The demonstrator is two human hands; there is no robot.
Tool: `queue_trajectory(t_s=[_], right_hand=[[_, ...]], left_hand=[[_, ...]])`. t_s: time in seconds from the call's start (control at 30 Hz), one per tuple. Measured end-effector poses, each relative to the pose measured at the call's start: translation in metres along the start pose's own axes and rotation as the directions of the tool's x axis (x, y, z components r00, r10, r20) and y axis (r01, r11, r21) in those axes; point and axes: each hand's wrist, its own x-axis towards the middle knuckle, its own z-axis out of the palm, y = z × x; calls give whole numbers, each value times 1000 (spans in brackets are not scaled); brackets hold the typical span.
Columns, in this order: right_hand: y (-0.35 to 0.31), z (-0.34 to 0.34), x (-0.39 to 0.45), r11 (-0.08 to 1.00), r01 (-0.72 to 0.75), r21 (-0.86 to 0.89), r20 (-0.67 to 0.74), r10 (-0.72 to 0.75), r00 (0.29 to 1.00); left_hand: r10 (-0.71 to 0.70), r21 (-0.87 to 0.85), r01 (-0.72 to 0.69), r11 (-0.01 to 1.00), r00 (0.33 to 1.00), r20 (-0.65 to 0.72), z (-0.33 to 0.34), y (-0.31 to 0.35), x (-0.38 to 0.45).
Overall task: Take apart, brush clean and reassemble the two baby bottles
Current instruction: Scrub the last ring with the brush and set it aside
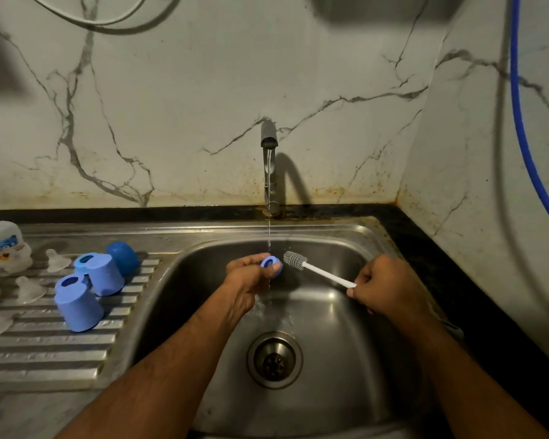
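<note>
1. Both forearms enter from the near edge, reaching over the sink (355,236) basin; drain (274,359) sits below them at the basin's near-middle.
2. Right hand (390,288) is curled round the white handle of the bottle brush (317,267), bristle head pointing left, just beside the ring but apart from it.
3. Left hand (251,274) pinches a blue screw ring (270,265) with fingers and thumb, held mid-basin under the thin water stream from the tap (269,144).
4. Step in hand, as I judge it: brushing this ring. To do it well, keep the ring under the stream, push bristles through the centre hole, turn the ring to reach the inner threads, and grip firmly since wet plastic slips.
5. Drainboard, left of the basin: two light blue caps (78,302) upside down, a darker blue cap (123,256) behind them, clear teats (57,259) further left.
6. Far left corner of the drainboard: a clear bottle (5,247) standing inverted, with a blue and red printed graphic; writing too blurred to read. No other brands legible.
7. Reassembly not yet begun; parts lie separate.
</note>
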Motion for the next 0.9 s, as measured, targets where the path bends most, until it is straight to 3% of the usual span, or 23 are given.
queue_trajectory(t_s=[0.27,0.47,0.63,0.8,0.9], right_hand=[[2,5,3,1000,9,1,-11,-9,1000],[1,4,2,1000,11,-15,-18,-12,1000],[2,3,2,1000,17,-20,-10,-17,1000],[2,4,2,1000,19,-21,-22,-20,1000],[2,6,2,1000,18,-24,-27,-19,999]], left_hand=[[-6,-132,12,991,999,50,2,0,3],[-183,-444,226,867,973,138,-12,5,13],[-258,-280,293,914,953,157,-13,3,13],[-309,-437,346,830,938,154,-3,4,14],[-307,-392,345,853,939,159,-2,3,13]])
